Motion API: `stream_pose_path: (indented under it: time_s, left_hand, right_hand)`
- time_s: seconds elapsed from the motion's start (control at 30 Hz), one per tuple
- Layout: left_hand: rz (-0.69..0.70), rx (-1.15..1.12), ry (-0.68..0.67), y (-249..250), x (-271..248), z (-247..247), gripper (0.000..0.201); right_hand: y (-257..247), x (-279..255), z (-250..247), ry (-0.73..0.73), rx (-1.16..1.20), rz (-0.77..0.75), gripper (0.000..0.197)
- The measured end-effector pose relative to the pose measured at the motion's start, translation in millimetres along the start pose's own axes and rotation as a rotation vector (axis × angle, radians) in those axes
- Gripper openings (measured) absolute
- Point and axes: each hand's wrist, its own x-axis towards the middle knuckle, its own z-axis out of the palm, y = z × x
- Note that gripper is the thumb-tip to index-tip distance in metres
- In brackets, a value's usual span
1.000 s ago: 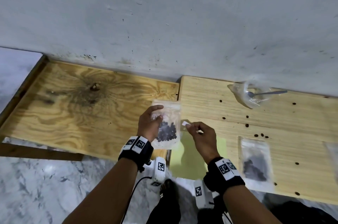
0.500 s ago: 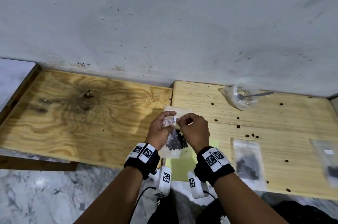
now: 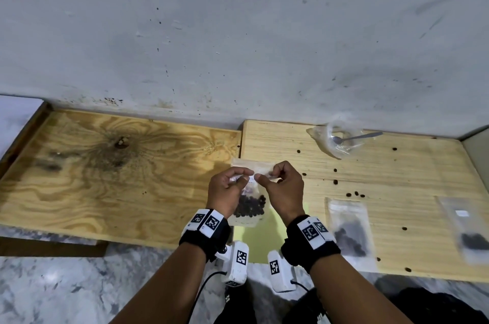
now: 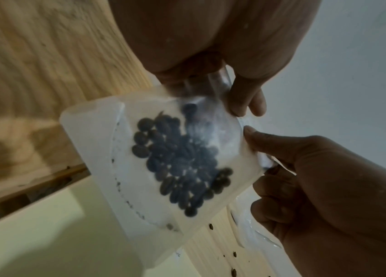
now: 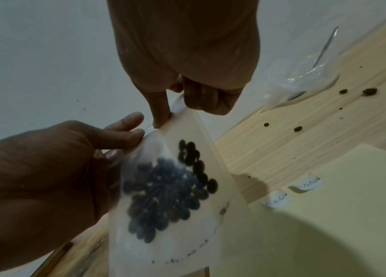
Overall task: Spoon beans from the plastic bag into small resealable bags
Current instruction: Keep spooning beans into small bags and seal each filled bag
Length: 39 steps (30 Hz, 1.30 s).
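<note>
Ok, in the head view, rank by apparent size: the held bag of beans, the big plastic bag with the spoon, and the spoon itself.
1-2. Held bag and big plastic bag: alike, and the hands partly hide the held one, so unranked.
3. Spoon.

Head view looks down from above; both wrist views, close underneath, share the small bag

Two plywood boards butt edge to edge against a scuffed grey wall: left board darker, swirly grain with a knot; right board paler, straight grain. Pale yellow sheet lies at the front edge near the seam, two small handwritten white labels on its edge. Marble-pattern floor below.
</note>
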Motion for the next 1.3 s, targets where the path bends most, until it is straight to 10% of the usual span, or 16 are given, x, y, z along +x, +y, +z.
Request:
stream_pose_path:
  time_s: [0.53, 1.03, 1.3]
  left_hand:
    - [-0.161, -0.186, -0.103, 17, -12, 71, 0.029]
    - [-0.318, 0.194, -0.585, -26, -78, 411, 0.027]
    - [-0.459, 0.217, -0.573, -47, -104, 532, 0.028]
  right_hand:
    - [44, -15, -105, -0.200, 0.092, 0.183, 0.025]
    - [133, 28, -436, 0.231, -0.200, 0.344, 0.023]
    - [173, 51, -525, 0.229, -0.432, 0.445, 0.032]
